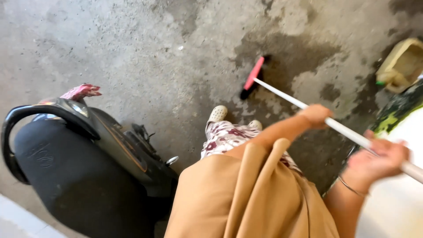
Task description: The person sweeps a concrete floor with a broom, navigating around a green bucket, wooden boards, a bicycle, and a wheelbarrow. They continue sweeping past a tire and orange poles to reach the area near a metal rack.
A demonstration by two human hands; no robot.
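Note:
A push broom with a red head (254, 75) and black bristles rests on the wet concrete floor (176, 53) ahead of my feet. Its long white handle (282, 93) runs down to the right. My left hand (315, 115) grips the handle midway. My right hand (380, 156), with a thin bracelet at the wrist, holds the handle higher up near the right edge. My white clogs (217, 114) stand just below the broom head.
A black scooter (79, 163) with a dark seat and grab rail stands close on my left, a patterned red cloth (81, 91) behind it. A pale yellow container (403, 64) lies at the upper right. Dark wet patches spread around the broom.

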